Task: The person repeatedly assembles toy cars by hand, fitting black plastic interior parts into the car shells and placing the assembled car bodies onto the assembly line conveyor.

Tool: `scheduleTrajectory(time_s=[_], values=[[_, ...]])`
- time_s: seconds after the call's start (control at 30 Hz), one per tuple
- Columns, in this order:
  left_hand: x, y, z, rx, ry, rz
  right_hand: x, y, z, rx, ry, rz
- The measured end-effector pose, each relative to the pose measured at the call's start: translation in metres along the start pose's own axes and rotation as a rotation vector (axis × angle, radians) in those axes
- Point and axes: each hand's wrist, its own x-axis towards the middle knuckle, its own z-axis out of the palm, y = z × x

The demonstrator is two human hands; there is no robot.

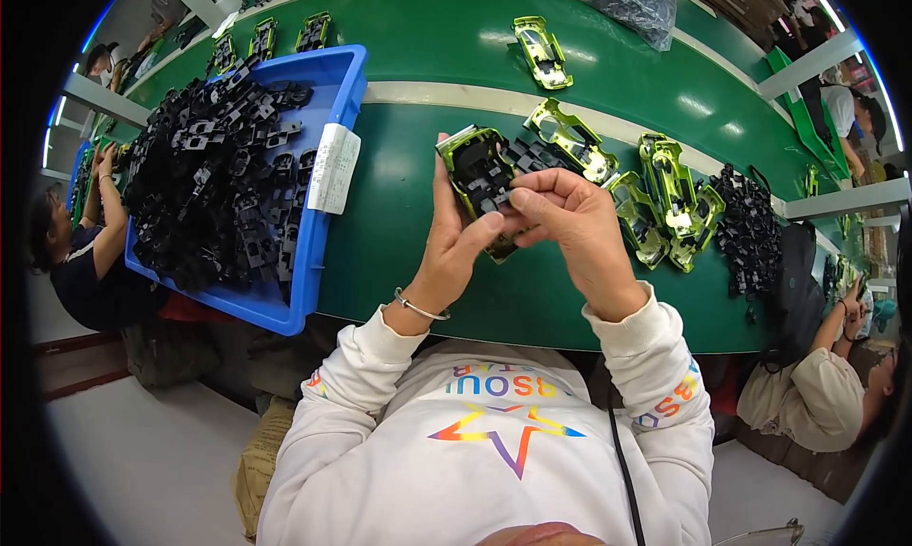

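Observation:
My left hand is wrapped round a toy car body shell, yellow-green and shiny, turned with its hollow side up. A black plastic interior piece sits inside the shell. My right hand has thumb and forefinger pinched at the right edge of this piece; the exact contact is partly hidden by the fingers. Just beyond lie another green car shell and black interior pieces. Right of my right hand, several green car shells are piled together.
On the left stands a blue bin heaped with black plastic parts, a paper label on its rim. More black parts lie at the right. One car shell rests on the far green belt. Co-workers sit at both sides.

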Motion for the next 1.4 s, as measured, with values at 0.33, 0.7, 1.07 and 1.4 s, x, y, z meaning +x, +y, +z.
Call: scheduleTrajectory(time_s=[0.33,0.7,1.07,1.4], values=[[0.002,0.001,0.001,-0.099,0.071,-0.1,0.012,0.018,-0.008,-0.506,0.042,-0.272],[0.009,-0.012,0.005,-0.045,0.137,-0.157,0.018,0.027,-0.018,-0.257,-0.036,-0.086],[0.187,-0.029,-0.063,-0.031,0.529,0.011,-0.014,0.033,-0.063,-0.328,-0.015,-0.197],[0.355,-0.093,-0.201,0.696,0.574,-0.083,-0.041,0.028,-0.076,-0.701,-0.028,-0.415]])
